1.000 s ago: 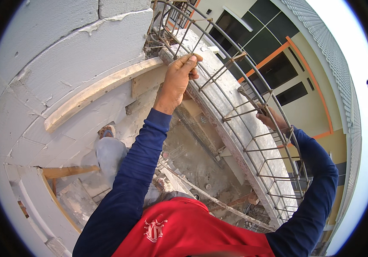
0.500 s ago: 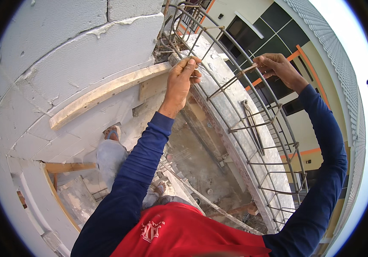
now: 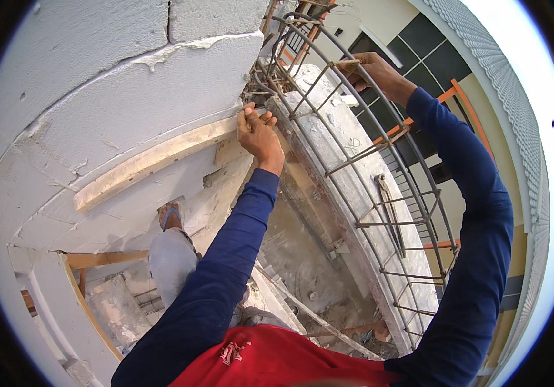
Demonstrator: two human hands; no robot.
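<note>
Beside blockwork [image 3: 161, 90], a rebar cage [image 3: 383, 224] is seemingly being tied, touched by the right hand [image 3: 377, 73]; left hand [image 3: 261, 138] half-curled; both grips unclear; precise pinching seems required.

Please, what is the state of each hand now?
Left hand: partly curled near the pale wooden plank; contents unclear.
Right hand: partly closed at the grey steel-bar cage; grip unclear.

"What's filling the left side?"
"A pale block wall [image 3: 115, 84], with mortar [image 3: 152, 62] bulging from one joint."
"And below that?"
"A wooden plank [image 3: 154, 159] is slanting along it, and a timber frame [image 3: 106, 259] is showing lower down."
"Upper right?"
"A building [image 3: 483, 97] is standing there; orange trim [image 3: 472, 117] is bordering its dark windows [image 3: 419, 32], and a grey ridged roof [image 3: 483, 55] is stretching beneath bright sky [image 3: 535, 51]."
</note>
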